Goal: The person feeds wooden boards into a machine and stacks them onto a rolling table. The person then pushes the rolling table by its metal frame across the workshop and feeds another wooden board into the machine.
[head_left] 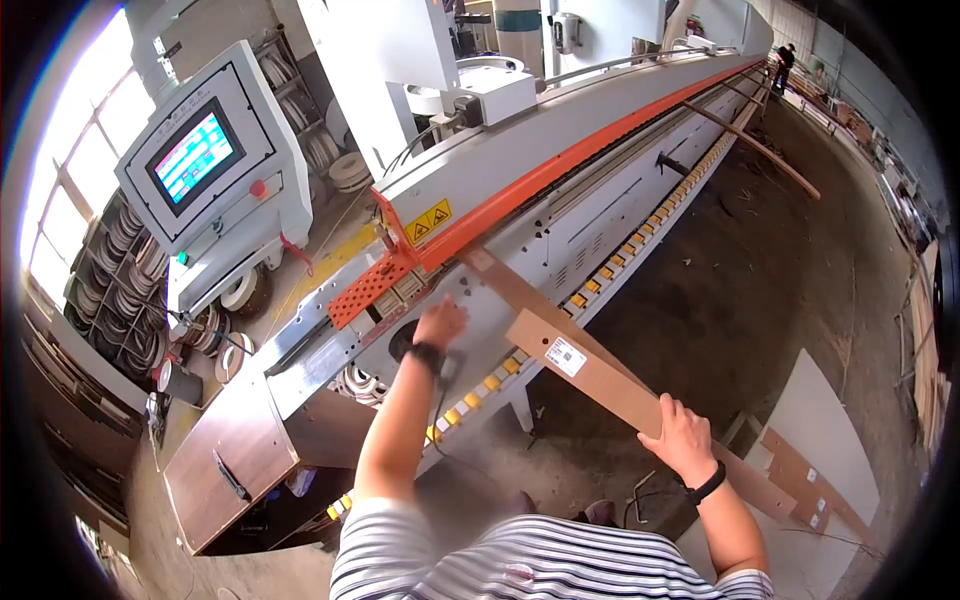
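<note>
My left hand reaches out in front of the infeed end of a long edge banding machine, slightly blurred, fingers apart and nothing in it. My right hand grips the edge of a long brown board that carries a white printed label near its far end. Beneath that board runs another brown strip, its far end against the machine by the orange guard. My right hand covers part of the held board.
A control panel with a lit screen stands at left. Yellow rollers line the machine's front edge. A brown cabinet holds a black knife. Labelled boards lie on a white sheet at right. A person stands far back.
</note>
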Action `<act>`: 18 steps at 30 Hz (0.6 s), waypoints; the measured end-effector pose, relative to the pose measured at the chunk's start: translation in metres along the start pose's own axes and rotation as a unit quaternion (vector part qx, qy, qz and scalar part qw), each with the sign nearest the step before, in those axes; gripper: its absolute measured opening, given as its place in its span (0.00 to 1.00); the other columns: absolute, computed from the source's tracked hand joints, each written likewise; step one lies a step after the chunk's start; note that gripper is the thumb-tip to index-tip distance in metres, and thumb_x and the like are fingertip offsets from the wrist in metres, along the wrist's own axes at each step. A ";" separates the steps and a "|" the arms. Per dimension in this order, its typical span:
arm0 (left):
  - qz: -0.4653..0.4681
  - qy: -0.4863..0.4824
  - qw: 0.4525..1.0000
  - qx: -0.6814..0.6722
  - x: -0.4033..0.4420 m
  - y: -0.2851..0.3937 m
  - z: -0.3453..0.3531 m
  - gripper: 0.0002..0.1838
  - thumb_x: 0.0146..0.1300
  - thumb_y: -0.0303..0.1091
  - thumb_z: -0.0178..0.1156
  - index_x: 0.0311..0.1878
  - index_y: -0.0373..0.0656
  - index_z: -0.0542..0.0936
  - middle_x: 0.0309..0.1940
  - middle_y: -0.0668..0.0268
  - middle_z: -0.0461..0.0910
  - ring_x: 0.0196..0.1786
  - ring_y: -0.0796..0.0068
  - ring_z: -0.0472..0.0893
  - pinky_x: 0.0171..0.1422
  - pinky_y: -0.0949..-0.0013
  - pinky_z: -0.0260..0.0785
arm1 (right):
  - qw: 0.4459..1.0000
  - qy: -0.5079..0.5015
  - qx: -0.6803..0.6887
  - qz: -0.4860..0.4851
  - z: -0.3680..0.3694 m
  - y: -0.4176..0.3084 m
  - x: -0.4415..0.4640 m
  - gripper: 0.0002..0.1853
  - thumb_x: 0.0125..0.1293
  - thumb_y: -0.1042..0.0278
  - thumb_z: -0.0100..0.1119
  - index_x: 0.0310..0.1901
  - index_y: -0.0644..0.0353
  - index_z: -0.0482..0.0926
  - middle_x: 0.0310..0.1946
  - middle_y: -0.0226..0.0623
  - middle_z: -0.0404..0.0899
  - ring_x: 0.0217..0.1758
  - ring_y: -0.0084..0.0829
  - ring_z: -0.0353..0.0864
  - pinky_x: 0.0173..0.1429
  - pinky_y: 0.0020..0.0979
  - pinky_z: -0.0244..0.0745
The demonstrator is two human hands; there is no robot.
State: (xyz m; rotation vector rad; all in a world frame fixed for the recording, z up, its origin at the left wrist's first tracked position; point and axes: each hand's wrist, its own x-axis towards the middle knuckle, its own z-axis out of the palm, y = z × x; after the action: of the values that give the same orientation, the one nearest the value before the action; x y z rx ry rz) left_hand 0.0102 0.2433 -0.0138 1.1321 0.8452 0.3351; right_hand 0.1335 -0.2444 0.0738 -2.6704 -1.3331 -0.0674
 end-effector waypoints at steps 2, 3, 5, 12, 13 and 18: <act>0.039 -0.030 0.995 -0.084 -0.065 -0.016 0.026 0.21 0.77 0.52 0.51 0.54 0.42 0.76 0.47 0.61 0.81 0.52 0.69 0.80 0.58 0.65 0.73 | 0.998 0.051 0.002 -0.020 0.000 -0.004 -0.001 0.36 0.48 0.50 0.79 0.49 0.61 0.68 0.38 0.47 0.81 0.38 0.48 0.86 0.40 0.45 0.82; 0.061 -0.054 0.991 -0.104 -0.088 -0.028 0.038 0.20 0.78 0.50 0.49 0.52 0.42 0.76 0.45 0.63 0.81 0.50 0.70 0.81 0.56 0.68 0.72 | 0.999 0.031 0.010 -0.014 0.000 -0.011 0.000 0.35 0.48 0.50 0.79 0.49 0.61 0.68 0.38 0.47 0.81 0.38 0.48 0.86 0.40 0.45 0.82; 0.090 -0.112 0.988 -0.060 -0.113 -0.067 0.055 0.18 0.78 0.47 0.50 0.53 0.41 0.75 0.46 0.64 0.81 0.50 0.70 0.81 0.56 0.68 0.73 | 1.000 -0.010 0.024 -0.007 -0.001 -0.035 0.005 0.35 0.48 0.50 0.78 0.49 0.61 0.68 0.38 0.47 0.81 0.39 0.47 0.86 0.40 0.45 0.82; -0.001 -0.063 0.991 -0.122 -0.132 -0.077 0.057 0.23 0.75 0.44 0.57 0.60 0.32 0.73 0.52 0.55 0.81 0.50 0.61 0.84 0.49 0.59 0.82 | 0.988 -0.078 0.132 -0.035 0.030 -0.093 0.006 0.28 0.54 0.55 0.69 0.49 0.61 0.69 0.41 0.52 0.81 0.42 0.56 0.84 0.45 0.52 0.81; 0.004 -0.021 0.998 -0.060 -0.133 -0.059 0.043 0.23 0.75 0.42 0.57 0.60 0.32 0.73 0.52 0.53 0.81 0.48 0.58 0.85 0.48 0.58 0.83 | 0.983 -0.111 0.144 -0.015 0.032 -0.092 -0.003 0.25 0.54 0.57 0.66 0.49 0.62 0.69 0.42 0.54 0.81 0.44 0.58 0.83 0.46 0.53 0.80; 0.137 0.056 0.962 0.229 0.042 -0.119 -0.119 0.20 0.71 0.48 0.59 0.53 0.39 0.80 0.43 0.59 0.86 0.40 0.59 0.87 0.42 0.58 0.81 | 0.969 -0.183 0.162 0.036 0.059 -0.052 -0.077 0.31 0.52 0.52 0.69 0.51 0.63 0.69 0.45 0.55 0.82 0.46 0.56 0.84 0.48 0.51 0.80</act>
State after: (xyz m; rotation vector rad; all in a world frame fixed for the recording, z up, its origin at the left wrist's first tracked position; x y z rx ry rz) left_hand -0.0699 0.2978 -0.1574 1.6842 0.8902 0.4491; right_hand 0.0436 -0.2654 0.0135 -2.5196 -1.2046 0.6244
